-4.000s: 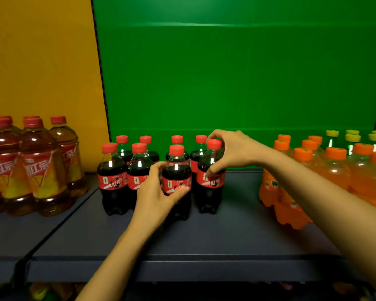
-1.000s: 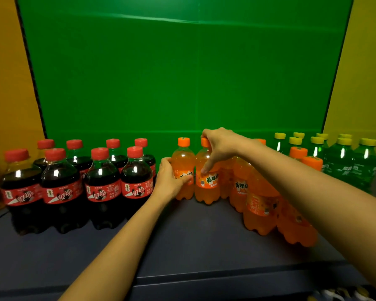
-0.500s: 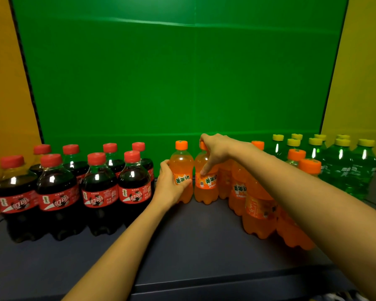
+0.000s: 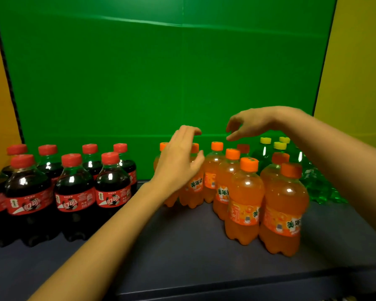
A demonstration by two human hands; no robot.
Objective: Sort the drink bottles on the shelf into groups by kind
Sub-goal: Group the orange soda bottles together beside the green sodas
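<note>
The left hand (image 4: 178, 161) hangs open, fingers spread, before the rearmost orange soda bottles (image 4: 244, 200); the right hand (image 4: 254, 124) hovers open above their caps. Cola bottles (image 4: 74, 192) stand left of both hands, green soda bottles (image 4: 267, 151) beyond the right forearm, all on the shelf (image 4: 182, 246).

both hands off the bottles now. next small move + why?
Probably lower the open right hand onto one of the front orange soda bottles and slide it back toward the rear ones. Both hands are empty, the left hand hovering by the back row, and the orange group runs diagonally forward, looser than the cola bottles in their tidy rows.
</note>
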